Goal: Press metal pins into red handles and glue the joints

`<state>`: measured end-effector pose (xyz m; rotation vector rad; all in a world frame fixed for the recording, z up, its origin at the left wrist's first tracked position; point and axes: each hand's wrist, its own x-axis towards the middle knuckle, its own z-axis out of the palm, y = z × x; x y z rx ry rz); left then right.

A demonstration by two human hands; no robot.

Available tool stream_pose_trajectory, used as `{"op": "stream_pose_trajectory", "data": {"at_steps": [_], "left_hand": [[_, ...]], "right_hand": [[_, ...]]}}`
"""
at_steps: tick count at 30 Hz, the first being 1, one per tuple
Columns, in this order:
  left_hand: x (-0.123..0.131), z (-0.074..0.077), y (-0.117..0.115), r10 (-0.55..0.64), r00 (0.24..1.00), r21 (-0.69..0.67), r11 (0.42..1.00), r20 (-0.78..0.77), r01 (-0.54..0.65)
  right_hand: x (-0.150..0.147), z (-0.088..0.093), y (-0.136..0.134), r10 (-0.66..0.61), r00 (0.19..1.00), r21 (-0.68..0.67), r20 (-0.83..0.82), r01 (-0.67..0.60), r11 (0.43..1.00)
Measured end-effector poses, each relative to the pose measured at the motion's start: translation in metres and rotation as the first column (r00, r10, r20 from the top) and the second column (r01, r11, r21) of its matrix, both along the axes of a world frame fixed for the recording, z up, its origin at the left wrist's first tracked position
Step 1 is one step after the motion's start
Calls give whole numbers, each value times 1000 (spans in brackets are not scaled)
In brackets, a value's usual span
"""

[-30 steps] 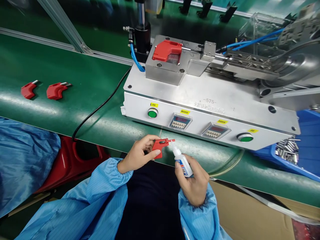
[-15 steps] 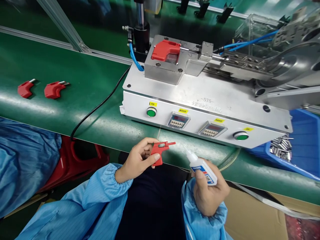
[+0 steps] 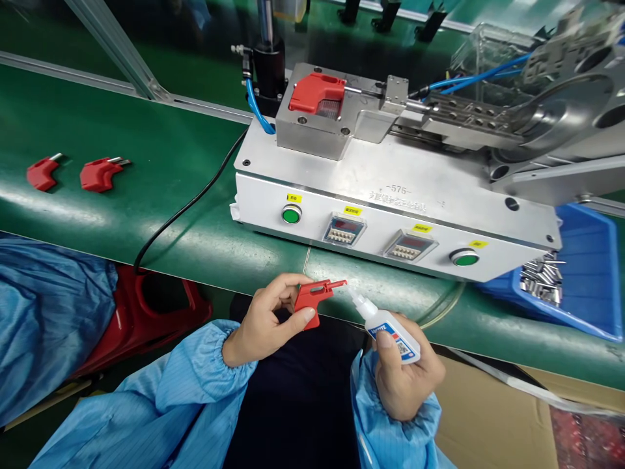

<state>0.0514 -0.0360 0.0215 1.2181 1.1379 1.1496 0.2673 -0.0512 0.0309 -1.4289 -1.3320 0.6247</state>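
My left hand (image 3: 271, 319) pinches a red plastic handle-shaped part (image 3: 308, 301) between thumb and fingers, just off the bench's front edge. The part's thin red prong points right. Wrapped round a white Loctite glue bottle (image 3: 396, 340), my right hand (image 3: 407, 371) holds it tilted, nozzle up and to the left. The nozzle tip is close to the prong's end, with a small gap between them. A similar red part (image 3: 317, 93) sits in the metal fixture block (image 3: 312, 133) of the machine, a steel rod against its right side.
The machine's white front panel (image 3: 312, 195) carries green buttons and small displays. Two red parts with metal pins, one (image 3: 43, 174) left of the other (image 3: 101, 174), lie on the green bench. A blue bin (image 3: 593, 280) of metal tubes stands at right. A red stool (image 3: 141, 319) is at lower left.
The glue bottle's nozzle has come nearer to the red part's prong. The left hand has turned the red part slightly. The whole view has shifted a little.
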Motion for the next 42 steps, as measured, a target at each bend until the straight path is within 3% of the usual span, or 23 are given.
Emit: {"op": "stream_pose_trajectory", "data": {"at_steps": [42], "left_hand": [[-1, -8, 1, -2, 999, 85, 996, -39, 5]], "right_hand": [[3, -2, -1, -19, 999, -13, 50, 20, 1000]]}}
